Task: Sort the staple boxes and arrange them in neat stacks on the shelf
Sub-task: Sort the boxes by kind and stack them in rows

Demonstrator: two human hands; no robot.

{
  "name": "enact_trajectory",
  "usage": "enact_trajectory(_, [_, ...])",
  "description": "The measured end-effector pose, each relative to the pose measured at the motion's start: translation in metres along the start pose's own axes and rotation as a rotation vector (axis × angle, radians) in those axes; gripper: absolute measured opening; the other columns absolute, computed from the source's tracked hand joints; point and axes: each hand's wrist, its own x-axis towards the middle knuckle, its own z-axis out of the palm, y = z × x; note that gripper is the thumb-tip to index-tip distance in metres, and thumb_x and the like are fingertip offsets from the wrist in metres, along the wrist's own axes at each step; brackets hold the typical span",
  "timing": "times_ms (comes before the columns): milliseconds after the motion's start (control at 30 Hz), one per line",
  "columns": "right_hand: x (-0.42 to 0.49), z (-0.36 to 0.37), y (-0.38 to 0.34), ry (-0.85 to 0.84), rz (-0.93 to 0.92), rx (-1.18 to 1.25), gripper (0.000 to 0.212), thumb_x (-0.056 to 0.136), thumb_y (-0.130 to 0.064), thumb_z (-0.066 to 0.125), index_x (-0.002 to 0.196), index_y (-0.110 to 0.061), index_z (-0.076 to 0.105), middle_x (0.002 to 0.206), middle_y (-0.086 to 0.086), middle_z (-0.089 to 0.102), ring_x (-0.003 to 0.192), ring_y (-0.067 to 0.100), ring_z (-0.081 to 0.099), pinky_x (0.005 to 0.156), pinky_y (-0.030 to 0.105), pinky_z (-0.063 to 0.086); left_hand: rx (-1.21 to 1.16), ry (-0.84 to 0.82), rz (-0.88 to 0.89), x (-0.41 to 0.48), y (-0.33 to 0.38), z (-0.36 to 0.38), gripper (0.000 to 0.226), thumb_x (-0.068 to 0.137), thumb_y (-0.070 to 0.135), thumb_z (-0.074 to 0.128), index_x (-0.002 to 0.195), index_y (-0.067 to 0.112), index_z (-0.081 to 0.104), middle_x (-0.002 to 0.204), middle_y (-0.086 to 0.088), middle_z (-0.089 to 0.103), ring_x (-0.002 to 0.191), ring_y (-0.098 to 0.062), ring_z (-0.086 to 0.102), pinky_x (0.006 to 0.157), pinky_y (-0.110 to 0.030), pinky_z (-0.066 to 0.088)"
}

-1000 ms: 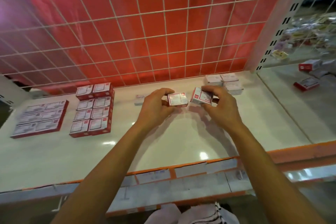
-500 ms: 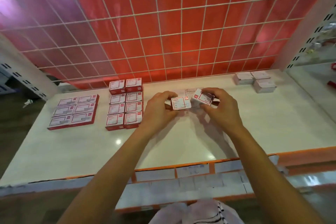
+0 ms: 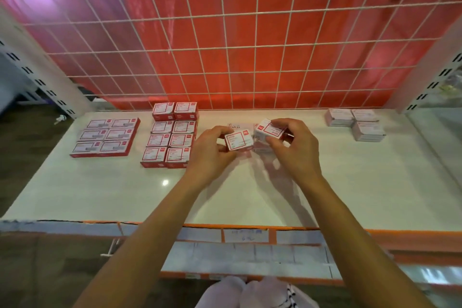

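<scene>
My left hand point(image 3: 211, 151) grips a small red-and-white staple box point(image 3: 238, 141) above the middle of the white shelf point(image 3: 225, 195). Just to its right, my right hand point(image 3: 296, 149) holds a second staple box point(image 3: 268, 129), tilted. Under both hands lies a flat white staple pack point(image 3: 235, 126), mostly hidden. Left of my hands stands a two-column block of stacked red staple boxes point(image 3: 171, 134). Further left lies a flat group of wider red boxes point(image 3: 106, 136).
Three low stacks of pale boxes point(image 3: 355, 122) sit at the shelf's back right. A white wire grid point(image 3: 237, 32) over a red panel closes the back. Slotted white uprights stand at both sides. An orange price rail point(image 3: 250, 232) runs along the front edge.
The view has swung left, so the stacks now sit nearer the centre. Both hands have stayed together, still holding their boxes, and the two boxes have come closer to each other.
</scene>
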Motion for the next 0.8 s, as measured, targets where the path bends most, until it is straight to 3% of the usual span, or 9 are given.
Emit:
enact_trajectory(100, [-0.004,0.007,-0.001,-0.052,0.027,0.025,0.035,0.080,-0.015,0.073,0.114,-0.017,0.063,0.111,-0.007,0.056,0.098,0.007,0.055,0.077,0.008,0.045,-0.008,0.031,0.012,-0.006,-0.004,-0.008,0.047,0.075,0.014,0.080,0.118,0.020,0.061,0.118,0.003,0.056,0.085,-0.007,0.065,0.064,-0.002,0.047])
enact_trajectory(233, [-0.009,0.022,-0.007,-0.119,-0.005,0.010,0.034,0.080,-0.013,0.074,0.112,-0.016,0.064,0.114,-0.007,0.056,0.099,0.006,0.054,0.076,0.003,0.042,0.043,0.071,0.006,-0.009,-0.011,-0.027,0.046,0.076,0.019,0.080,0.119,0.020,0.064,0.112,0.006,0.056,0.083,-0.005,0.063,0.065,0.002,0.043])
enact_trajectory(300, [-0.010,0.031,-0.013,-0.136,-0.006,0.011,0.033,0.079,-0.013,0.074,0.110,-0.017,0.065,0.109,-0.011,0.053,0.098,0.006,0.054,0.076,0.003,0.042,0.106,0.105,0.013,-0.007,-0.018,-0.039,0.046,0.075,0.022,0.080,0.119,0.024,0.065,0.116,0.002,0.061,0.090,-0.008,0.063,0.074,-0.007,0.050])
enact_trajectory(367, [-0.010,0.042,-0.022,-0.144,0.007,0.024,0.032,0.080,-0.014,0.074,0.110,-0.019,0.065,0.106,-0.015,0.050,0.096,0.004,0.052,0.073,0.001,0.041,0.156,0.136,-0.012,-0.003,-0.025,-0.054,0.049,0.075,0.025,0.080,0.121,0.026,0.064,0.121,0.001,0.060,0.100,-0.013,0.061,0.086,-0.028,0.055])
enact_trajectory(467, [-0.011,0.056,-0.033,-0.147,0.016,0.048,0.030,0.080,-0.015,0.074,0.108,-0.023,0.064,0.105,-0.017,0.049,0.095,0.002,0.050,0.075,0.001,0.041,0.263,0.158,-0.008,0.002,-0.035,-0.076,0.054,0.076,0.023,0.078,0.127,0.025,0.060,0.128,0.000,0.057,0.108,-0.017,0.058,0.092,-0.029,0.048])
enact_trajectory(633, [-0.015,0.091,-0.054,-0.132,0.042,0.088,0.029,0.080,-0.016,0.074,0.101,-0.029,0.059,0.101,-0.017,0.050,0.089,0.001,0.051,0.072,0.002,0.040,0.276,0.128,-0.035,0.019,-0.061,-0.118,0.051,0.078,0.020,0.076,0.126,0.025,0.060,0.121,-0.002,0.059,0.100,-0.016,0.063,0.084,-0.024,0.050])
enact_trajectory(800, [-0.015,0.116,-0.070,-0.128,0.074,0.089,0.028,0.081,-0.012,0.072,0.106,-0.021,0.062,0.101,-0.014,0.052,0.088,0.003,0.053,0.063,-0.005,0.038,0.218,0.095,-0.025,0.034,-0.077,-0.140,0.045,0.082,0.016,0.073,0.125,0.024,0.061,0.118,0.005,0.066,0.086,-0.001,0.058,0.063,-0.003,0.040])
